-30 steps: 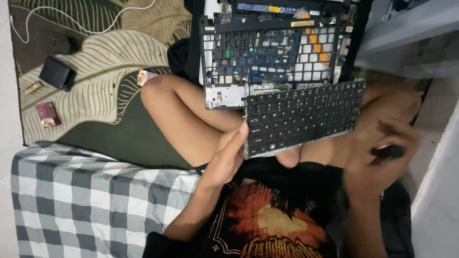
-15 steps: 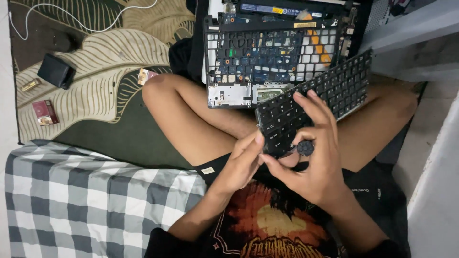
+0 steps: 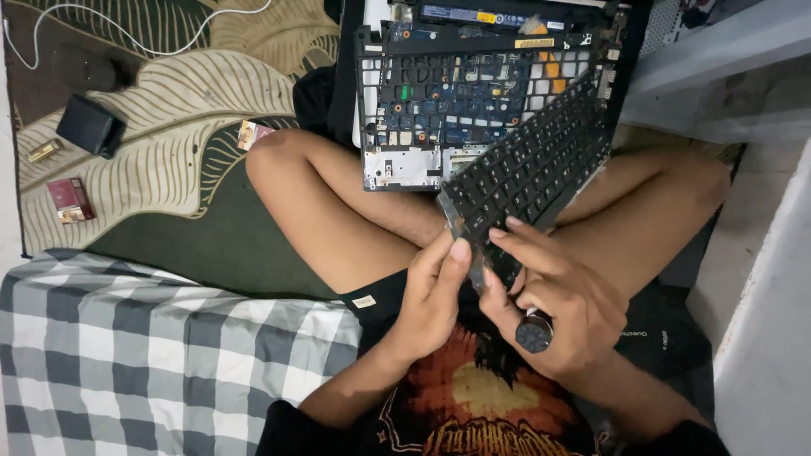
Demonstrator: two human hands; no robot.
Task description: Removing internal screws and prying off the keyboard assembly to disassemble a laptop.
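Over lap: both hands, left hand [image 3: 431, 300] and right hand [image 3: 553, 304], pinch keyboard [image 3: 532, 173] lower edge; right palms screwdriver [image 3: 534, 332].

The person sits cross-legged, both knees spread wide, the left knee toward ten o'clock and the right toward two o'clock. Both forearms rise from the bottom edge and meet over the lap. The left hand [image 3: 431, 300] points its fingers toward one o'clock, thumb tip uppermost, fingers curled inward. The right hand [image 3: 553, 295] lies just beside it at three o'clock, back turned up, fingers bent toward ten o'clock. The two thumbs seem to be touching, though the view is too crowded to be sure.
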